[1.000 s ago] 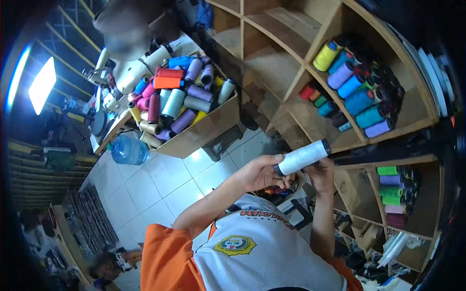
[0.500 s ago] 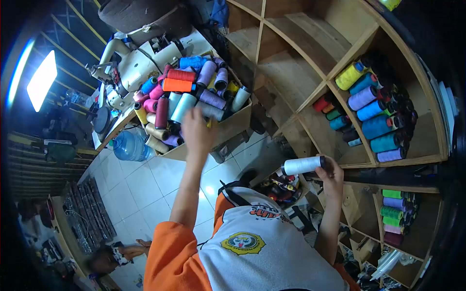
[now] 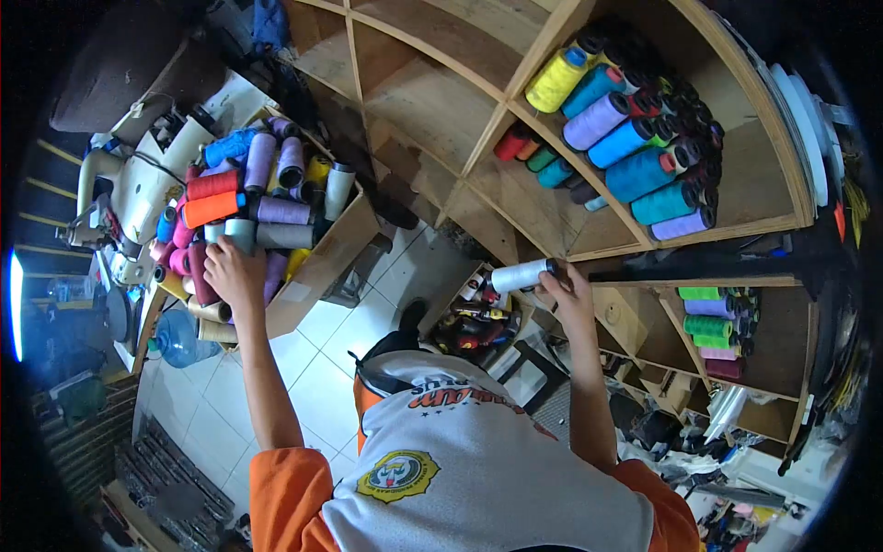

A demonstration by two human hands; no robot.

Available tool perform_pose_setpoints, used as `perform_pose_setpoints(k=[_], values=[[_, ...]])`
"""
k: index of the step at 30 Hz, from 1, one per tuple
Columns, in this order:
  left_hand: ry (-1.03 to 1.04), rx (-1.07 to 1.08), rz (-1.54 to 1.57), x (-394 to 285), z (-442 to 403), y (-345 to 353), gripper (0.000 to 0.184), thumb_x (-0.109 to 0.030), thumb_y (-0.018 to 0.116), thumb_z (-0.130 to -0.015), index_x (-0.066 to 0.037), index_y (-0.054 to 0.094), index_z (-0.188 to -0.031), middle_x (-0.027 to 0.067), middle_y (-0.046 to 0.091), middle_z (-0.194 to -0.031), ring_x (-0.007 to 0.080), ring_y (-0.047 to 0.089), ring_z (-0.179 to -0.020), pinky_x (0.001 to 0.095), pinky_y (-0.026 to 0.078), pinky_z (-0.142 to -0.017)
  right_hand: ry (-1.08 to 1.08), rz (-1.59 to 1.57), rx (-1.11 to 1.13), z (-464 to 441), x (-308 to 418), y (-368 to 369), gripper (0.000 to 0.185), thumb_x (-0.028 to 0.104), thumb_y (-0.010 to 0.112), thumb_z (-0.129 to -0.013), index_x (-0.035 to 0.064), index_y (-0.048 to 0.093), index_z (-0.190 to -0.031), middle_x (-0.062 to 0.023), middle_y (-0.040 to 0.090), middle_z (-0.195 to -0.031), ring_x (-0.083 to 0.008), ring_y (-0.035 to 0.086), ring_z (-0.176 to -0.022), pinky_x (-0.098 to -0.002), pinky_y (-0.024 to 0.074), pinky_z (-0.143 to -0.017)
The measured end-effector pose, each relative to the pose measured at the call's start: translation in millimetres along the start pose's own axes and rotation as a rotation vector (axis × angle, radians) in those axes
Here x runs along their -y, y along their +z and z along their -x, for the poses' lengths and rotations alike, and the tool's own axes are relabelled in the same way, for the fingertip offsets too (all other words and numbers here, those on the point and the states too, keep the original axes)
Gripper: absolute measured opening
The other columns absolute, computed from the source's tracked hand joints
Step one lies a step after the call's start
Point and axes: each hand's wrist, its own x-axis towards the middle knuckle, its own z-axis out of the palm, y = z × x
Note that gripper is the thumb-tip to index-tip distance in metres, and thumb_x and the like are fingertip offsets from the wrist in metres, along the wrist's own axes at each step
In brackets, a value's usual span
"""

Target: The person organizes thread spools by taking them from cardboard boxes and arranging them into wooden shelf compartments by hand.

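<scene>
My right hand (image 3: 568, 296) grips a white thread spool (image 3: 521, 275) by its dark end, holding it level in the air in front of the shelves. At the left, my left hand (image 3: 235, 274) reaches into a cardboard box (image 3: 324, 262) heaped with thread spools. Its fingers close round a pale grey-blue thread spool (image 3: 241, 232) on the pile. Right above that lies an orange spool (image 3: 212, 209), with a red spool (image 3: 212, 185) behind it. A grey spool (image 3: 284, 235) and a purple spool (image 3: 281, 211) lie to the right of my left hand.
Wooden cubby shelves (image 3: 504, 110) fill the upper right. One compartment holds stacked spools, including a yellow spool (image 3: 556, 80); a lower one has green spools (image 3: 708, 328). A sewing machine (image 3: 147, 198) and a blue water jug (image 3: 184, 339) are at the left. Below the white spool sits a bin (image 3: 474, 322).
The view has swung right, so the box now sits farther left. My left hand has closed on the pale spool in the pile. My right hand still holds the white spool.
</scene>
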Motion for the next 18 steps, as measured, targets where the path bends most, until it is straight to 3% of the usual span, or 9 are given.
perform_pose_setpoints(k=[4,5,8,9,12,13,14,16,18], values=[[-0.004,0.006,0.052,3.4,-2.1,-0.1,0.059,-0.040,0.074,-0.063,-0.002,0.054,-0.104,0.0143,0.056,-0.097,0.0321,0.059,-0.088,0.0432,0.048,-0.073,0.087,0.114,-0.204,-20.5,0.0,-9.1,0.038,0.022,0.070,-0.085,-0.0027,0.058,-0.111,-0.0077,0.065,-0.091,-0.0119,0.064,-0.078,-0.0240,0.0510,-0.063],[-0.037,0.028,0.090,2.3,-1.8,-8.0,0.064,-0.038,0.073,-0.065,0.002,0.054,-0.110,0.0176,0.057,-0.102,0.0348,0.059,-0.091,0.0442,0.048,-0.078,-0.015,0.106,-0.247,-42.1,-27.8,-25.7,0.041,0.026,0.072,-0.083,-0.0024,0.060,-0.109,-0.0074,0.066,-0.089,-0.0126,0.064,-0.075,-0.0220,0.0498,-0.061],[-0.022,-0.071,0.209,7.3,0.1,-23.8,0.069,-0.036,0.073,-0.065,0.004,0.052,-0.116,0.0209,0.057,-0.108,0.0380,0.058,-0.097,0.0457,0.047,-0.082,-0.102,0.429,-0.383,-93.6,-58.9,-62.2,0.045,0.029,0.074,-0.080,-0.0054,0.062,-0.105,-0.0105,0.067,-0.088,-0.0150,0.065,-0.074,-0.0278,0.0505,-0.067],[-0.091,-0.004,0.280,8.1,1.8,-30.0,0.069,-0.037,0.075,-0.066,0.001,0.052,-0.120,0.0228,0.054,-0.119,0.0385,0.053,-0.110,0.0465,0.045,-0.090,-0.070,0.439,-0.396,-105.0,-53.6,-62.1,0.045,0.029,0.074,-0.079,-0.0047,0.062,-0.107,-0.0120,0.068,-0.090,-0.0172,0.065,-0.076,-0.0298,0.0505,-0.070],[-0.154,-0.062,0.474,1.1,14.5,-61.5,0.064,-0.022,0.075,-0.068,0.001,0.051,-0.122,0.0220,0.053,-0.124,0.0400,0.052,-0.112,0.0444,0.043,-0.095,-0.014,0.588,-0.473,-138.7,-36.7,-63.0,0.046,0.028,0.075,-0.078,-0.0027,0.062,-0.109,-0.0136,0.068,-0.093,-0.0195,0.066,-0.081,-0.0318,0.0506,-0.074],[-0.035,-0.118,0.587,3.7,22.8,-65.0,0.063,-0.013,0.074,-0.068,0.000,0.049,-0.124,0.0191,0.053,-0.125,0.0336,0.053,-0.114,0.0410,0.042,-0.097,-0.020,0.717,-0.521,-151.6,-38.8,-66.9,0.045,0.026,0.076,-0.077,-0.0023,0.062,-0.109,-0.0124,0.068,-0.094,-0.0176,0.066,-0.081,-0.0299,0.0507,-0.073],[-0.041,-0.046,0.779,0.3,32.4,-66.5,0.063,-0.013,0.074,-0.066,0.001,0.050,-0.123,0.0188,0.054,-0.120,0.0333,0.054,-0.110,0.0402,0.043,-0.094,-0.029,0.850,-0.563,-166.7,-40.1,-70.8,0.044,0.024,0.077,-0.076,-0.0018,0.062,-0.108,-0.0111,0.068,-0.094,-0.0158,0.066,-0.082,-0.0280,0.0509,-0.071],[-0.068,0.091,1.156,-16.8,55.1,-71.7,0.065,-0.014,0.074,-0.062,0.001,0.050,-0.120,0.0183,0.054,-0.109,0.0327,0.055,-0.101,0.0387,0.044,-0.089,-0.137,0.853,-0.596,-228.5,-99.7,-110.6,0.047,0.031,0.075,-0.076,0.0015,0.063,-0.111,-0.0145,0.067,-0.101,-0.0224,0.066,-0.091,-0.0325,0.0502,-0.079],[0.061,0.169,1.132,-44.0,79.3,-83.1,0.067,-0.012,0.074,-0.059,0.000,0.050,-0.120,0.0173,0.055,-0.104,0.0286,0.056,-0.098,0.0359,0.044,-0.088,-0.099,0.938,-0.582,-247.1,-106.1,-111.2,0.051,0.037,0.073,-0.077,0.0046,0.062,-0.115,-0.0173,0.065,-0.109,-0.0282,0.063,-0.100,-0.0366,0.0481,-0.087]])
